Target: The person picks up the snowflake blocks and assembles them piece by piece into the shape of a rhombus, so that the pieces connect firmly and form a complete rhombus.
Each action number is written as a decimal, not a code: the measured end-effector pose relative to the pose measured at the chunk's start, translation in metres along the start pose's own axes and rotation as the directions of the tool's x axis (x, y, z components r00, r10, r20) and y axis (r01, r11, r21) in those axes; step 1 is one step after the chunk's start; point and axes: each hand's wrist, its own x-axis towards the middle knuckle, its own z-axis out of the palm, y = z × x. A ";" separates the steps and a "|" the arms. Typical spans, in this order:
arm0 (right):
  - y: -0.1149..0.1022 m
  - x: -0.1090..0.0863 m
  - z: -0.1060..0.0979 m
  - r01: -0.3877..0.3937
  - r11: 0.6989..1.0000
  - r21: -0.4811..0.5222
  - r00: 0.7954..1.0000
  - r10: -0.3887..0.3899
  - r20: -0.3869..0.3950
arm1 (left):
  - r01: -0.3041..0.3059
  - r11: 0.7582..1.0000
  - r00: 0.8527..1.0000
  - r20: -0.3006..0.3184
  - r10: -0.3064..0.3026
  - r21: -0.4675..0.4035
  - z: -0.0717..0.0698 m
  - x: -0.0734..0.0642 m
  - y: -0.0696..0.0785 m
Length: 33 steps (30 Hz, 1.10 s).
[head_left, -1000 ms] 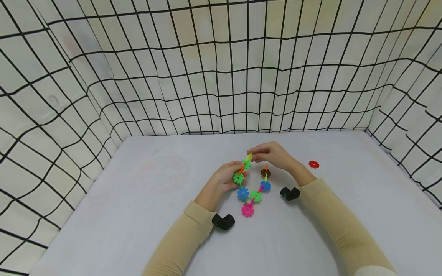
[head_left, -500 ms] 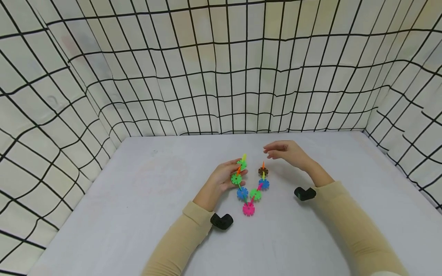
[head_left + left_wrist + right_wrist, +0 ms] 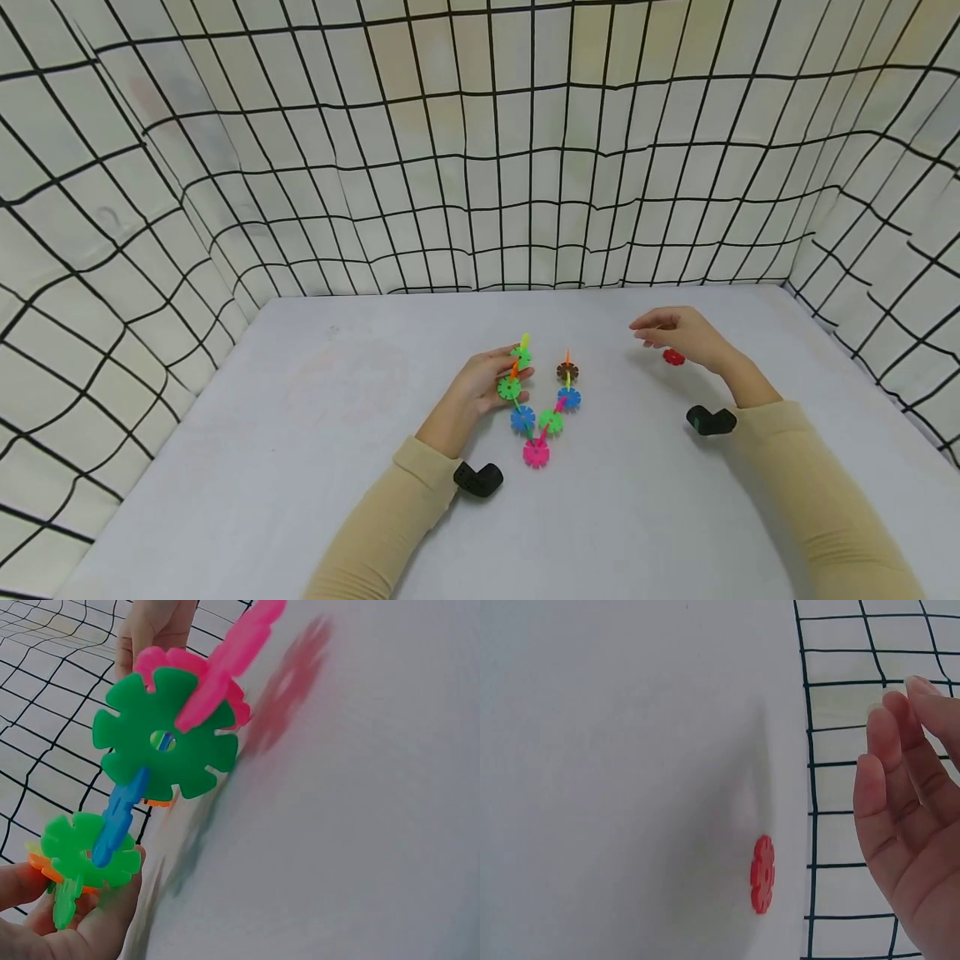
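Note:
A chain of notched plastic discs, joined edge to edge in green, blue, pink, brown, orange and yellow, curves in a U in the head view. My left hand grips its left arm, around the green disc and orange disc seen in the left wrist view. The chain's right end, topped by a brown disc and an orange one, stands apart from both hands. My right hand hovers with relaxed fingers, nothing in them, just above a loose red disc lying on the table.
The white table is enclosed at the back and sides by white walls with a black grid. A black wrist device sits by each cuff, on the left wrist and the right wrist.
My right hand has let go of the yellow disc at the chain's left end and moved right, to the red disc. My left hand keeps holding the chain, almost in place.

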 end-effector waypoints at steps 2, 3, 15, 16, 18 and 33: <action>0.006 -0.002 -0.004 -0.018 1.000 -0.019 1.000 0.018 -0.003 | -0.003 1.000 1.000 0.001 0.003 0.006 0.000 0.000 0.000; 0.008 -0.004 -0.006 -0.027 0.999 -0.034 1.000 0.027 -0.003 | -0.003 1.000 1.000 0.000 0.003 0.008 -0.001 0.000 0.000; 0.028 -0.011 -0.021 -0.138 0.973 -0.184 0.988 0.147 0.037 | -0.012 1.000 1.000 0.015 0.012 -0.001 0.000 -0.003 0.001; 0.029 -0.010 -0.022 -0.146 0.971 -0.188 0.987 0.157 0.045 | -0.009 1.000 1.000 0.009 0.009 -0.010 0.000 -0.002 0.001; 0.031 -0.010 -0.023 -0.155 0.967 -0.200 0.984 0.169 0.058 | -0.004 1.000 1.000 0.001 0.004 -0.028 0.001 -0.001 0.002; 0.038 -0.009 -0.023 -0.203 0.951 -0.235 0.973 0.222 0.058 | -0.003 0.999 1.000 -0.017 0.003 -0.046 0.002 -0.004 0.001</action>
